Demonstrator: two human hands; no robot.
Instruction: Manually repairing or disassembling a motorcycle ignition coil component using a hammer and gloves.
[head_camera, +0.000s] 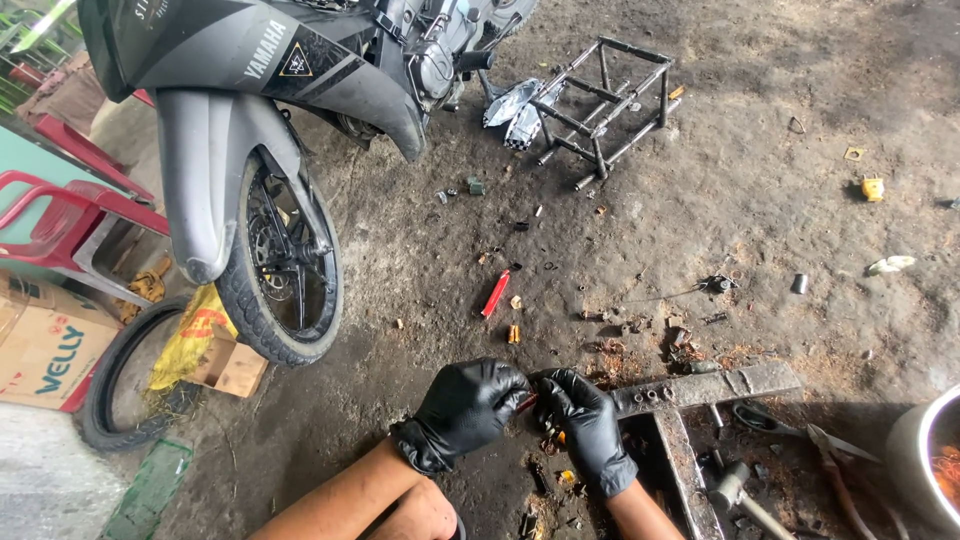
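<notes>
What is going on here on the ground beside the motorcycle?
A person in black gloves works low over the dirt floor. The left hand and the right hand meet on a small reddish part, pinched between the fingertips. A rusty metal bar lies beside them, and a motorcycle front wheel stands nearby.

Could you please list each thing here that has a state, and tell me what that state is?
Left hand: gloved, fingers pinching a small reddish part.
Right hand: gloved, fingers closed at the same part.
Motorbike: parked upright, front wheel on the ground.
Metal frame: tipped on its side.
Loose tyre: off any wheel, leaning by the box.
Hammer: lying flat, unused.
Pliers: lying flat.
Red plastic chair: upright, unoccupied.
</notes>
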